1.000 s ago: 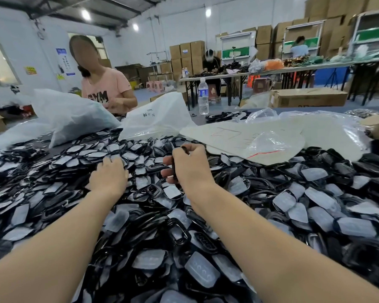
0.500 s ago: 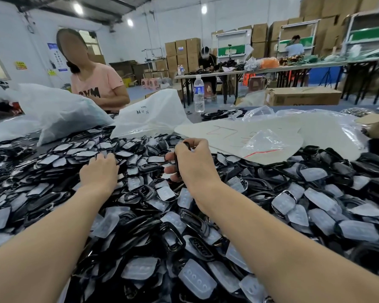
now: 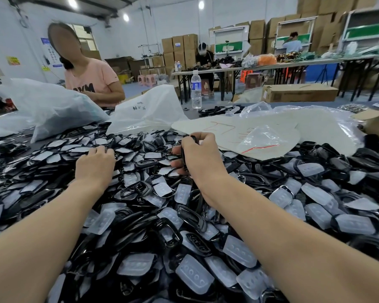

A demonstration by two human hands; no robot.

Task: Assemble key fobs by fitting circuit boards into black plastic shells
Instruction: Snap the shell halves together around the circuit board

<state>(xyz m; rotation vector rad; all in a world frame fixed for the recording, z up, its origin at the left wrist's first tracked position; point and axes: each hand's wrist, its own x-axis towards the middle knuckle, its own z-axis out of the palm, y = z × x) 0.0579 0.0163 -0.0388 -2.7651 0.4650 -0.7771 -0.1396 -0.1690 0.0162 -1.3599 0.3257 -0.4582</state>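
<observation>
A deep heap of black plastic shells point(image 3: 190, 217) and translucent white button pads point(image 3: 194, 276) covers the table in front of me. My right hand point(image 3: 200, 159) grips a black shell point(image 3: 183, 154) edge-on between thumb and curled fingers, just above the heap's far part. My left hand point(image 3: 95, 164) reaches palm-down into the heap to the left, its fingertips on the pieces; what lies under the fingers is hidden. No circuit board can be made out.
White plastic bags point(image 3: 149, 110) and a flat white sheet point(image 3: 249, 130) lie beyond the heap. A water bottle point(image 3: 196, 89) stands behind them. A person in a pink shirt point(image 3: 90, 80) sits opposite at the left. A cardboard box point(image 3: 376, 121) sits far right.
My left hand has slid a little farther forward over the heap. My right hand keeps hold of the black shell at much the same spot. The camera has shifted slightly.
</observation>
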